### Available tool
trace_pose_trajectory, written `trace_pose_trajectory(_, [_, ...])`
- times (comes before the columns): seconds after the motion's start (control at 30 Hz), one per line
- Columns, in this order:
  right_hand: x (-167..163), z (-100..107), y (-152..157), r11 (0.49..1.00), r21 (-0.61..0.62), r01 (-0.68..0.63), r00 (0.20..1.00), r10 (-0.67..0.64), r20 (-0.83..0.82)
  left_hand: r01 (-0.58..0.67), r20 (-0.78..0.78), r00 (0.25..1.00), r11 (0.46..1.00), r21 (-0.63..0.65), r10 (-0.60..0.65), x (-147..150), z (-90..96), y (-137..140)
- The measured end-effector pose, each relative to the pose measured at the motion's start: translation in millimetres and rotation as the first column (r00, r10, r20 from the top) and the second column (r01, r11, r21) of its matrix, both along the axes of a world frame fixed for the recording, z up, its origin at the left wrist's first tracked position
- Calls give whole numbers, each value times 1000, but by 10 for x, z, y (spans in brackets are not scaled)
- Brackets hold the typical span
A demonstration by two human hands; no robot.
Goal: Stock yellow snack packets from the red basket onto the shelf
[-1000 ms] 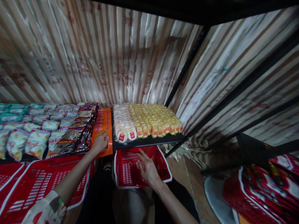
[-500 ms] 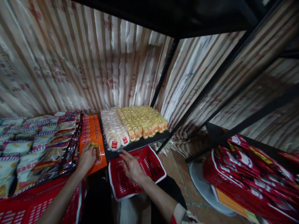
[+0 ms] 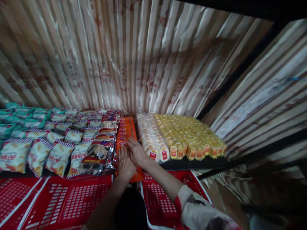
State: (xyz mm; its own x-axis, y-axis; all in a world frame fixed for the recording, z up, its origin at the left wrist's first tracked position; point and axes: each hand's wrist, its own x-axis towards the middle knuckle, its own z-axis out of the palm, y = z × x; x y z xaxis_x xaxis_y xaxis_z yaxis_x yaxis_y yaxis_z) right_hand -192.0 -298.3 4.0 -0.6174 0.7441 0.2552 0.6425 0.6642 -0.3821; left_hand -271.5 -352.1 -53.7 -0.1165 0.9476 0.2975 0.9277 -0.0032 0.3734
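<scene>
A row of overlapping orange snack packets [image 3: 127, 127] lies on a dark shelf, between dark red snack bags and white-wrapped rolls. On the near part of this row rests my left hand [image 3: 126, 164], its fingers stretched forward over the orange surface. My right hand [image 3: 138, 154] lies against it from the right, fingers extended and also touching the packets. Neither hand lifts anything. The dark red bags [image 3: 99, 153] with clear windows are just left of my left hand. Round white wrapped rolls [image 3: 152, 137] sit right of my right hand.
Yellow wrapped cakes [image 3: 189, 134] fill the shelf's right side; white and green snack bags [image 3: 59, 156] fill the left. Red baskets [image 3: 69, 198] and another red basket [image 3: 160, 198] stand below the front edge. A striped plastic sheet [image 3: 134, 57] hangs behind; a dark post slants at right.
My view has swung left. My right hand has left the shelf edge above the red basket and joined my left hand on the orange packets. My left hand's fingers have straightened.
</scene>
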Motion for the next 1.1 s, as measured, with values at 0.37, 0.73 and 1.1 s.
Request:
trace_pose_trajectory(0.37, [-655, -166, 811, 992, -79, 100, 956, -73, 284, -84, -18, 996, 993, 77, 86, 61, -115, 30])
trace_pose_trajectory(0.73, [-854, -386, 994, 983, -90, 158, 960, -132, 245, -58, -36, 998, 998, 12, 59, 77, -133, 18])
trace_pose_trajectory(1.1, [-865, -478, 994, 979, -93, 182, 963, -158, 217, -72, -78, 994, 995, 72, 78, 85, -193, 36])
